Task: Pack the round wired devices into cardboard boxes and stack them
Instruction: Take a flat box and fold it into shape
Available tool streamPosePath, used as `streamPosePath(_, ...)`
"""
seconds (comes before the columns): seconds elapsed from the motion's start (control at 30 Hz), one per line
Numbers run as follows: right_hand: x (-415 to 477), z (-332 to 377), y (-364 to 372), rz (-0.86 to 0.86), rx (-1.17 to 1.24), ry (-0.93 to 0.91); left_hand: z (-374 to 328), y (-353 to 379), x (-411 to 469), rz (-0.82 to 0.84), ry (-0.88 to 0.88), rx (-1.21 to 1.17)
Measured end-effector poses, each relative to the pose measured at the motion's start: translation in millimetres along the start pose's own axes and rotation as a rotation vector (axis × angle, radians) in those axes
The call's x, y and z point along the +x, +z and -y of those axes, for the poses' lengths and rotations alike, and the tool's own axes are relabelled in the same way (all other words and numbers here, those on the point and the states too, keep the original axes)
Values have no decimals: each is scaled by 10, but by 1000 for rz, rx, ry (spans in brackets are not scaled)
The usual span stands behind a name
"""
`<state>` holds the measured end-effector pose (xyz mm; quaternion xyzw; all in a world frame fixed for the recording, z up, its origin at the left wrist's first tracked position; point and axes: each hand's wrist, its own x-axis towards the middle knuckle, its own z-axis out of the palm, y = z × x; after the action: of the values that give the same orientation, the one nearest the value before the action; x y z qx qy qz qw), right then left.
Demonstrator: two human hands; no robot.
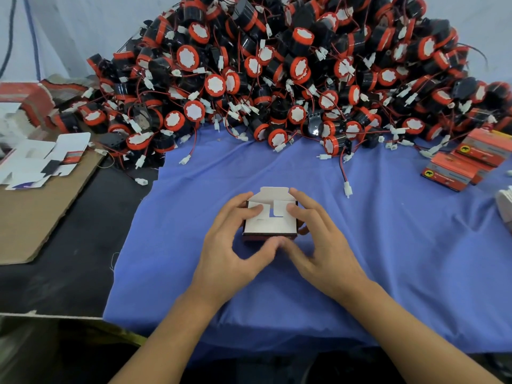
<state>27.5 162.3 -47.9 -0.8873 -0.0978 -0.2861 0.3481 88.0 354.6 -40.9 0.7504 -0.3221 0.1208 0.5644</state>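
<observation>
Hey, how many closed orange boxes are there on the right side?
2 clearly: a front box and a back box at the right edge of the blue cloth; more may hide beneath.

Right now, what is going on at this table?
A person is closing a small cardboard box on the blue cloth. The left hand and the right hand grip its sides, and their forefingers press the two side flaps down; the far lid flap is not yet tucked in. Behind lies a pile of round wired devices. Finished boxes are stacked at the right, flat cartons lie at the left.
</observation>
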Motion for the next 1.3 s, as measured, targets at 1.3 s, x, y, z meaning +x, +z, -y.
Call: streamPosePath(1.3,125,452,29,-221,551,665,-291,39,175,-42,-549,-140)
